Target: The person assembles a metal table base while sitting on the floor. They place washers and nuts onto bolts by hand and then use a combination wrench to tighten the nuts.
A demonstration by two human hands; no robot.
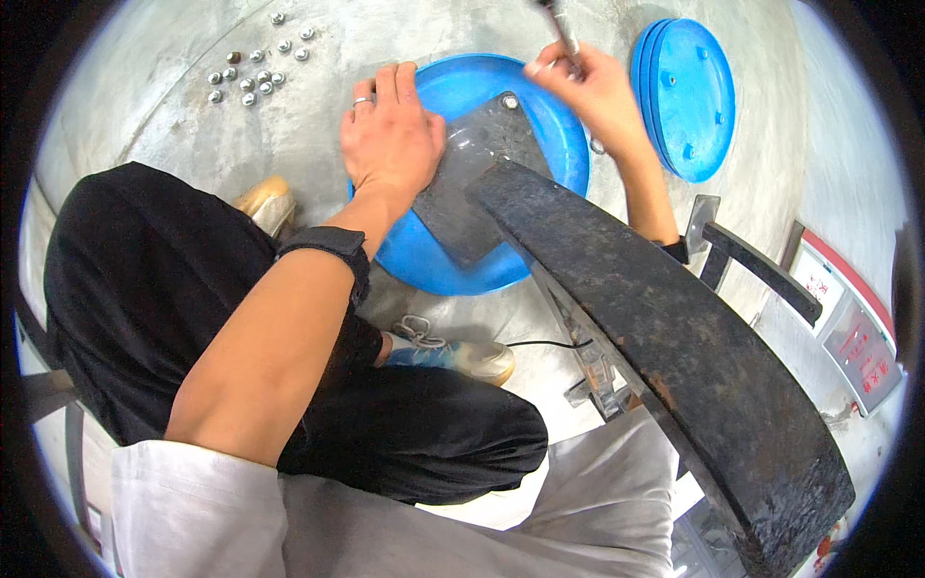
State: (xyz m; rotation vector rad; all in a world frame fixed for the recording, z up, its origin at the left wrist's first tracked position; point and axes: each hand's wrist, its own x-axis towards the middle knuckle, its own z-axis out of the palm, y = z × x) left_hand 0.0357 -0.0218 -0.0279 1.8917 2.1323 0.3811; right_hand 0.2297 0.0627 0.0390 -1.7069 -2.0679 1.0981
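Observation:
A round blue disc (564, 125) lies in front of me with a dark metal plate (453, 207) on it. A shiny bolt head (511, 100) shows at the plate's far corner. My left hand (393, 130) rests over the disc's left rim and the plate's edge, fingers stretched forward and a ring on one of them. Past the disc's far right rim, my right hand (588, 82) is closed around a metal wrench-like tool (567, 34), slightly blurred. The tool's far end reaches the top of the view. A thick black curved bar (655, 318) runs from the plate toward the lower right.
Several small bolts (257, 79) lie scattered on the grey floor at the far left. Blue discs (694, 101) stand stacked at the far right. Beside them are a black metal bracket (761, 270) and a red-edged board (853, 323). My shoe (453, 358) is near the disc.

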